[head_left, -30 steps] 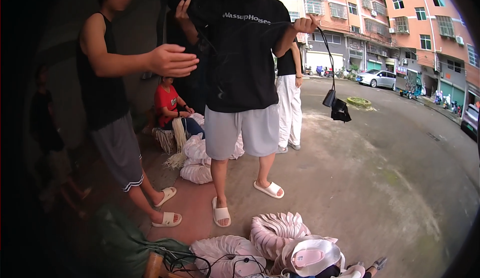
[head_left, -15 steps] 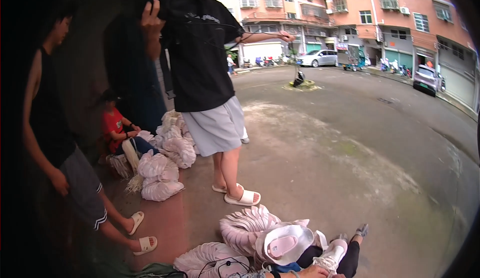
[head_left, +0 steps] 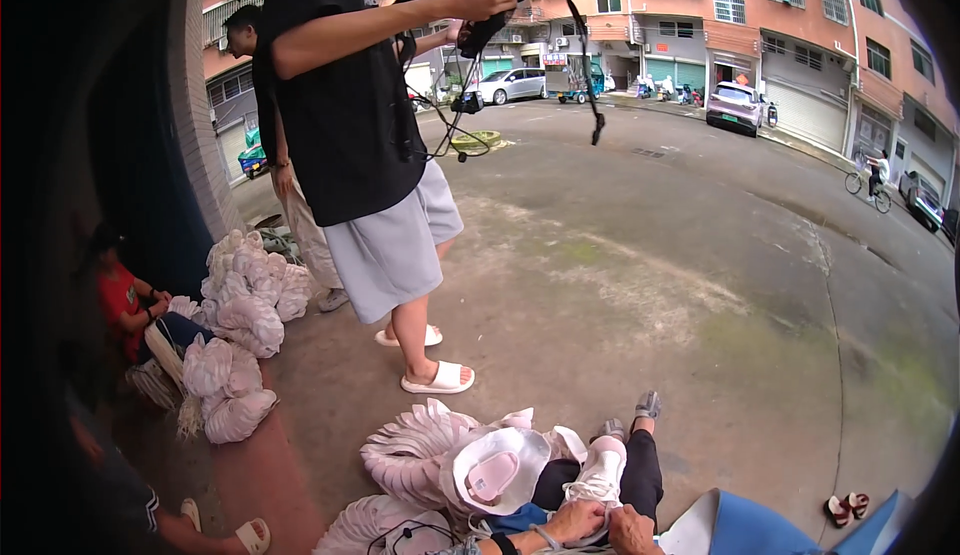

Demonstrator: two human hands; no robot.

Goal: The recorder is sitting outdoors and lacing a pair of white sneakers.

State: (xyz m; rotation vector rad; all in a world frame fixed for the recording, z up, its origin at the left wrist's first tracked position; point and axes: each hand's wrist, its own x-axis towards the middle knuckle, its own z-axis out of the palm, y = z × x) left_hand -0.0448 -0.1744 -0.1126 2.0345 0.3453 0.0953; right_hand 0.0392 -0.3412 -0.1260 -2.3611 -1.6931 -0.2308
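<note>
A white shoe (head_left: 601, 471) with pale laces rests over my dark-trousered legs, its toe pointing away. My left hand (head_left: 574, 522), a black band and a pale bracelet at its wrist, has its fingers closed at the near end of the laces. Beside it my right hand (head_left: 632, 531) is closed against the same end of the shoe. The lace ends between the fingers are too small to make out. Left of the shoe lies a white round-rimmed piece (head_left: 500, 469) with a pink oval inside, against a curved bundle of pale pink shoe pieces (head_left: 418, 453).
A person in a black shirt (head_left: 345, 105) stands ahead, handling black straps and cables (head_left: 480, 15). At left someone in red (head_left: 125, 300) sits beside pale bundles (head_left: 240, 390). A blue sheet (head_left: 740, 527) and small sandals (head_left: 846, 508) lie at right.
The view has swung right, bringing both my hands and the blue sheet into sight. The standing person has drawn the outstretched arm in and now handles the straps with both hands.
</note>
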